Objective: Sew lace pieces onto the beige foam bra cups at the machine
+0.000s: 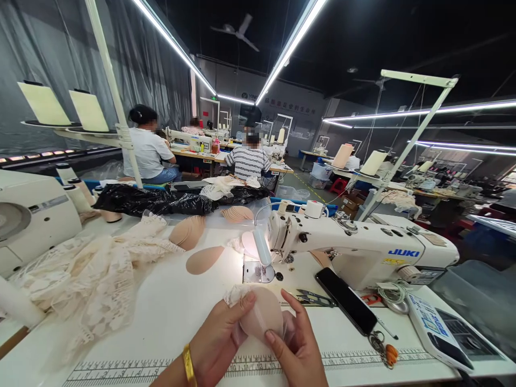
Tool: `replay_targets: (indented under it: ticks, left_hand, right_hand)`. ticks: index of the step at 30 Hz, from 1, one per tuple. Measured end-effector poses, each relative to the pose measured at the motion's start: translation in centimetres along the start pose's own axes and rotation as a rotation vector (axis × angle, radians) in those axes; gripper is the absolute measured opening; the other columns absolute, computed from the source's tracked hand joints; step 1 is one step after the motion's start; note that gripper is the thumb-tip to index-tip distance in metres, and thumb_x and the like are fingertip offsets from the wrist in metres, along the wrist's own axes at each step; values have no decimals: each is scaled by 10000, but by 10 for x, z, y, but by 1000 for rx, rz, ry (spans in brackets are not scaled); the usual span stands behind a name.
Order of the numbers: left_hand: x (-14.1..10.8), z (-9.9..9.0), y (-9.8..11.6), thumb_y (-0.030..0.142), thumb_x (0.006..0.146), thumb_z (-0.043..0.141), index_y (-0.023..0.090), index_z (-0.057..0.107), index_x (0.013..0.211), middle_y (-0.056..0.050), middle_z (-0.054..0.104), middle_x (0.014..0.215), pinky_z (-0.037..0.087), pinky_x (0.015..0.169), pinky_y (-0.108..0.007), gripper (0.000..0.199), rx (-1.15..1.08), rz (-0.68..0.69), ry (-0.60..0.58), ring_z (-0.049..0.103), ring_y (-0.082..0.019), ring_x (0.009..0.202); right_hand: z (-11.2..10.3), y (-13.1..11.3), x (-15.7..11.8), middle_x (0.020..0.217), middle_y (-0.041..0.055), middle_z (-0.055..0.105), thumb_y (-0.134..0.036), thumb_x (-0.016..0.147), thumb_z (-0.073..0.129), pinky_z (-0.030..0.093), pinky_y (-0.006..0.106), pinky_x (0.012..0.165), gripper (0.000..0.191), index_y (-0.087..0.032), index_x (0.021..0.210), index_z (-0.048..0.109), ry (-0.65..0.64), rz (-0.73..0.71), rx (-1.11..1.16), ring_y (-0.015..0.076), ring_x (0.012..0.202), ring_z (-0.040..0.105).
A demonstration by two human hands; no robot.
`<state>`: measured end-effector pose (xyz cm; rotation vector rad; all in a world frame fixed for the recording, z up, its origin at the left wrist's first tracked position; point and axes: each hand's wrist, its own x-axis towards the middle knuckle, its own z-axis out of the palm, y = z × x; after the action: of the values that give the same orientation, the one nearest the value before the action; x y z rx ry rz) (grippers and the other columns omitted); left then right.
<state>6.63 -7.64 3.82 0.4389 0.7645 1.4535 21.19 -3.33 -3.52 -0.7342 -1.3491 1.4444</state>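
Between my two hands is a beige bra cup with cream lace along its upper left edge and sheer fabric at its sides. My left hand grips its left side, thumb on top; a gold bracelet circles that wrist. On the right side my right hand pinches the cup with the thumb in front, its index finger raised. Just beyond the hands stands a white JUKI sewing machine, its lamp lighting the needle plate. A loose beige cup pad lies left of the needle area.
Cream lace is heaped on the left. Stacked cup pads lie behind it. Right of my hands are thread snips, a black phone, keys and a white device. A ruler strip edges the table. Other people sit ahead.
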Motion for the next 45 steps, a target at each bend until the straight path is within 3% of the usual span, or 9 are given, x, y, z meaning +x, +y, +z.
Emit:
replay_targets:
  ticks: [4,7,10,11,13,15,21,25,45]
  left_hand:
    - [0,1,20,455,891,760,135,757,1095,-128,763,974,548,847,-378,380,165,-24,-208,712,-283,930]
    - [1,1,41,425,866,768,180,731,1046,-55,737,948,528,821,-352,306,610,67,-426,671,-241,880]
    - [13,-5,53,226,852,718,206,687,844,-17,705,929,482,906,-388,38,1359,349,-738,618,-216,872]
    - [21,-8,54,155,836,691,203,650,763,-11,696,911,455,949,-419,97,1582,479,-816,608,-214,877]
    - [39,-16,53,62,786,663,187,580,652,-5,686,902,398,1019,-482,202,1874,670,-892,605,-216,896]
    - [58,-23,53,27,756,659,189,589,641,-7,693,976,360,1061,-514,210,1993,654,-896,623,-218,943]
    - [84,-31,59,112,790,691,187,617,627,-12,692,1084,396,1027,-482,194,1944,443,-869,653,-197,910]
    - [85,-34,56,162,822,697,212,638,649,8,691,1099,437,937,-408,190,1871,450,-820,634,-209,937]
    - [94,-37,56,90,777,672,210,624,679,31,698,1053,334,956,-402,162,1772,555,-802,612,-173,845]
  right_hand:
    - [-19,0,8,986,32,702,-555,847,779,551,389,889,884,-299,1558,321,-183,73,32,232,906,702]
    - [-39,-4,27,1025,49,692,-483,916,716,553,403,902,880,-311,1610,203,-368,-41,-174,231,929,697]
    - [-52,-12,62,1054,60,694,-275,972,622,542,385,878,737,-300,1597,234,-509,-413,-577,223,947,662]
    - [-54,-15,76,1049,55,704,-213,983,580,526,379,875,624,-290,1547,326,-576,-591,-710,221,962,643]
    - [-53,-17,103,949,33,709,-116,1009,498,487,350,813,301,-262,1256,586,-646,-882,-985,211,927,597]
    - [-50,-14,124,877,21,699,-98,1020,498,449,323,755,198,-234,1004,642,-688,-1008,-1189,204,906,573]
    - [-60,5,138,1080,12,750,-26,940,579,450,287,773,222,-217,1020,658,-652,-864,-1149,174,1007,606]
    - [-66,3,137,1098,13,771,-21,949,538,481,304,823,267,-223,1064,669,-631,-873,-1096,176,945,642]
    - [-66,6,142,1174,0,760,0,892,531,493,346,874,365,-242,1113,692,-519,-708,-1278,217,1005,652]
